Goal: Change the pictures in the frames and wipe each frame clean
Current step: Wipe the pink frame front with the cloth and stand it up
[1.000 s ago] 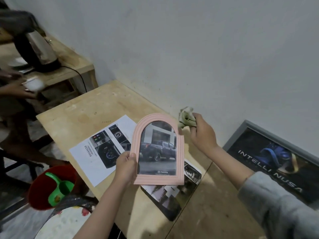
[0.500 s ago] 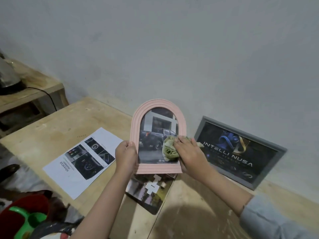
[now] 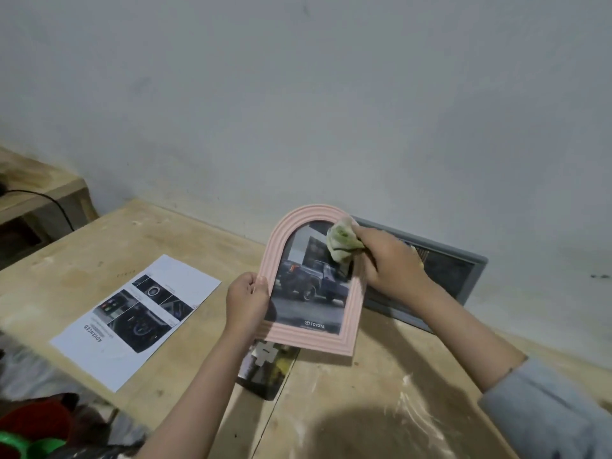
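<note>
Pink frame: arched top, ribbed border, held upright above the table, tilted slightly back; lower edge just over the table's front half.
Picture: sits inside the pink frame; dark pickup truck on a street, "TOYOTA" printed at the bottom.
Left hand: grips the pink frame's left side low down, thumb on the front border, fingers curled behind.
Cloth: pale green, bunched; pressed on the glass at the upper right, near the arch.
Right hand: fingers curled round the cloth, holding it against the glass; grey sleeve at the forearm.
Grey frame: leans on the wall behind the right hand, partly hidden; dark picture inside.
Sheet: printed page lying flat left of the pink frame, headed "ADVANCED", 1 block of dark car-interior photos.
Dark print: flat on the table under the pink frame's lower edge, mostly covered by the left forearm.
Side bench: far left, black cable across it.
</note>
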Action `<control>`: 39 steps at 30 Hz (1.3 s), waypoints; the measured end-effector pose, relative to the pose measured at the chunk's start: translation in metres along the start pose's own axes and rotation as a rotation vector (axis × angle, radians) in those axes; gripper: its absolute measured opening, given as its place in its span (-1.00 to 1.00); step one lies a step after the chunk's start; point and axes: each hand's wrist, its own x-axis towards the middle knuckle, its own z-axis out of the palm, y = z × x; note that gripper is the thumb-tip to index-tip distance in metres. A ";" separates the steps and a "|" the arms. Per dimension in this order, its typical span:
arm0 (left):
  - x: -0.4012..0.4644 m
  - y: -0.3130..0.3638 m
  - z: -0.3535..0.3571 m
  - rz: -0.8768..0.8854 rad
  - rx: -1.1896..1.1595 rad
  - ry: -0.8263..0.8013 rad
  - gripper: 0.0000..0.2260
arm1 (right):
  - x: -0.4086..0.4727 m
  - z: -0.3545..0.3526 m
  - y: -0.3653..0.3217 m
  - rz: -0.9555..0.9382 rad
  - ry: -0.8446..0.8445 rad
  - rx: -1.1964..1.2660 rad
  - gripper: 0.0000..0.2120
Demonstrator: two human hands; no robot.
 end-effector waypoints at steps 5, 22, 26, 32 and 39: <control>-0.023 0.013 0.016 -0.012 -0.151 -0.011 -0.73 | -0.023 0.014 0.034 -0.296 0.178 -0.383 -0.60; -0.068 0.012 0.078 0.008 -0.107 -0.027 -0.70 | -0.146 -0.044 0.037 0.243 -0.425 0.503 -0.75; -0.087 0.027 0.099 0.079 -0.045 -0.066 -0.73 | -0.120 -0.077 0.057 0.074 0.045 0.196 -0.60; -0.103 0.042 0.127 0.048 -0.136 -0.123 -0.76 | -0.101 -0.059 0.100 -0.186 0.111 -0.260 -0.38; -0.102 0.042 0.138 -0.036 -0.180 0.005 -0.71 | -0.152 -0.018 0.086 -0.231 0.132 -0.111 -0.45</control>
